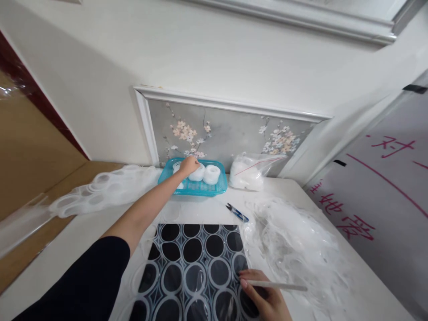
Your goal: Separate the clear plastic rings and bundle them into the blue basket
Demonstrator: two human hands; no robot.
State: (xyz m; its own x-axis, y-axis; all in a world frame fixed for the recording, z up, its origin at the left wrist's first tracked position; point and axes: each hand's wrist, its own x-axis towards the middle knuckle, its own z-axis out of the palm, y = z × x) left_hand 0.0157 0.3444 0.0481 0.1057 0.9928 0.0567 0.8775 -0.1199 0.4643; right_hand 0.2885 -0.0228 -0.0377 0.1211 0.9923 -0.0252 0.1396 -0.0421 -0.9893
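Note:
My left hand [190, 165] reaches into a turquoise plastic basket [219, 189]. Its fingers are drawn together by the stacks of white rings [211, 174] there; what they pinch, if anything, is hidden. In my right hand [262, 296] is a thin pale stick [277, 285], gripped near one end and pointing right. That hand rests at the right edge of a black sheet [192, 249]. Clear film with rows of round outlines lies over the sheet.
Blue-handled thread snips [237, 212] lie beyond the sheet. A zip bag of white material [247, 171] stands right of the basket. Crumpled clear film scraps [297, 245] spread at right, and a film strip with round holes [103, 189] lies at left. A wall rises behind.

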